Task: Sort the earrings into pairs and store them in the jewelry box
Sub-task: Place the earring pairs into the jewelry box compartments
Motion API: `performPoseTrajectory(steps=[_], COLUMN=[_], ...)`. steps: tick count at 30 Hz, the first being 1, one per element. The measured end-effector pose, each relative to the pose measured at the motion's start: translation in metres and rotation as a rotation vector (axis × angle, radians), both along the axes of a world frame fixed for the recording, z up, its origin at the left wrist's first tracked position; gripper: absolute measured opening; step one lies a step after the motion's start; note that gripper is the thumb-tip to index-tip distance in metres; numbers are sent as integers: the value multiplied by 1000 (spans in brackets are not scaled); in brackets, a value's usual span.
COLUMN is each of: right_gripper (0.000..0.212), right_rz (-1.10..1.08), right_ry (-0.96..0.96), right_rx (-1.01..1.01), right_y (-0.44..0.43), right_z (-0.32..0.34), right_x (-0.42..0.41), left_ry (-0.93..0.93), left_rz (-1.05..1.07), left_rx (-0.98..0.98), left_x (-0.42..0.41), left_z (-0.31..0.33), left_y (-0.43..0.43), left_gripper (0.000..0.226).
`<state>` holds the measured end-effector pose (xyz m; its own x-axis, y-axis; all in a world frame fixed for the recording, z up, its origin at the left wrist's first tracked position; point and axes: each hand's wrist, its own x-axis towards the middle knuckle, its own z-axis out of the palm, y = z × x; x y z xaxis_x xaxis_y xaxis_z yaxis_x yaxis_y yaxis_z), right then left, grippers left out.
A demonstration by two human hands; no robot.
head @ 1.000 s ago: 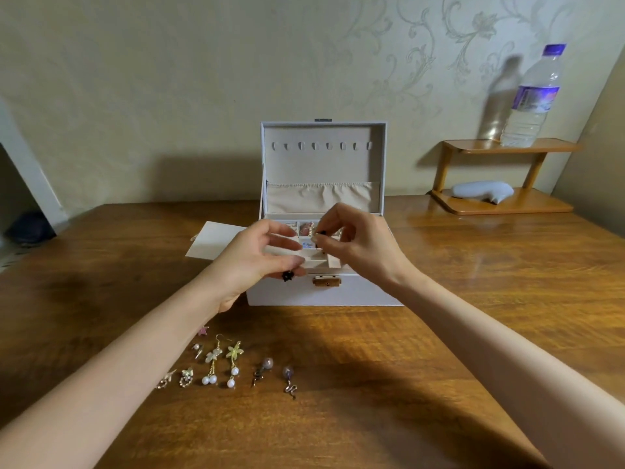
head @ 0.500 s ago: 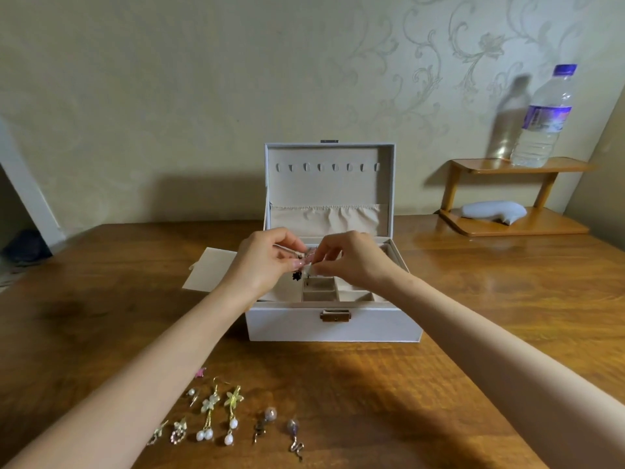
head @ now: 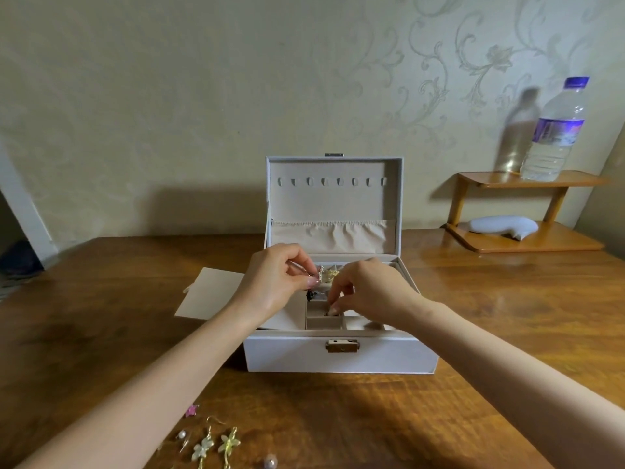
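Observation:
A white jewelry box stands open on the wooden table, its lid upright. Both hands hover over its small front compartments. My left hand pinches a small dark earring that dangles below its fingertips. My right hand pinches another small dark earring and lowers it into a middle compartment. Some gold pieces lie in a rear compartment. Loose earrings lie at the near table edge: a pair of flower drop earrings, a pink star, a pearl stud and a bead earring.
A white card lies left of the box. At the back right a small wooden shelf carries a water bottle on top and a pale curved object below. Bare table stretches to either side.
The view has tilted up and closer, so the box sits lower in frame. My hands moved apart slightly; the right hand dropped its fingertips into a compartment.

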<state>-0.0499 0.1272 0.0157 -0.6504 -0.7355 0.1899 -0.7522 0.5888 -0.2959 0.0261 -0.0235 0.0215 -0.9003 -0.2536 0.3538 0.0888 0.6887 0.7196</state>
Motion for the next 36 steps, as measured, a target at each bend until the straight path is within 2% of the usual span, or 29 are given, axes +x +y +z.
performPoseTrajectory(steps=[8,12,17,20,24,26,30,36], right_gripper=[7,7,6,7,7,9,29,33], right_rz=[-72,-71,-26,-21,-9,-13,-30,-32], right_ry=[-79,-82,-100,-99,-104,-99,-63,53], right_rx=[-234,-277,-295,-298,-292,-266,-158,-16], right_y=[10,16,20,19,17,18,19,14], right_z=[6,5,3,2,1,2,3,-1], right_x=[-9,-8,-3,-2,0,1,6,14], left_ry=[25,-3,-57,-87,-93,-88,-5,-64], left_rz=[17,-20,-42,-18,16,24,39,21], left_rx=[-64,-54,-217,-428,-602,-601,-568,-670], left_x=[-12,-13,-10,-5,-2,-1,5,10], left_z=[-8,-15,-22,-20,-17,-15,-8,-9], left_y=[11,16,15,13,6,4,3,4], left_gripper=[15,19,18,12,12,13,18,46])
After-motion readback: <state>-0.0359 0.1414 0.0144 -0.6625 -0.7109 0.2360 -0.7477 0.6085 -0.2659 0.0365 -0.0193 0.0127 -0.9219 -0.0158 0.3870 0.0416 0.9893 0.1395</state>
